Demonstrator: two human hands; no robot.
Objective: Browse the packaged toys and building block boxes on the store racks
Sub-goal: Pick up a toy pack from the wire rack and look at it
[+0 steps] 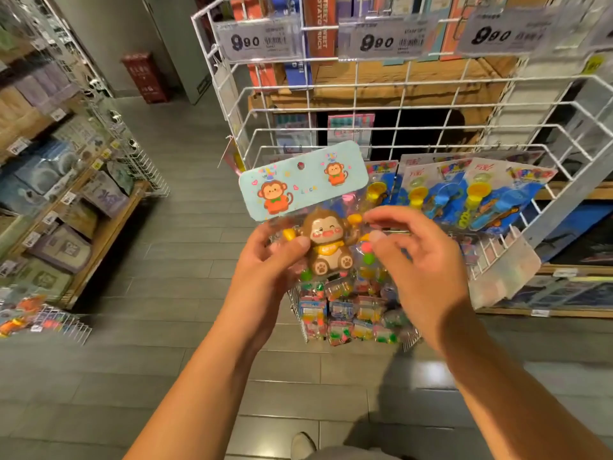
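Monkey toy packet [318, 237] is being held up in front of the white wire rack [414, 134], gripped at its lower left by the left hand [268, 260]. It is being approached by the right hand [421, 260], fingers loosely spread beside its right edge; contact cannot be told.

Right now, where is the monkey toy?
In the head view, the monkey toy pack is at centre, held up by the left hand, with the right hand at its other edge, before the white wire rack.
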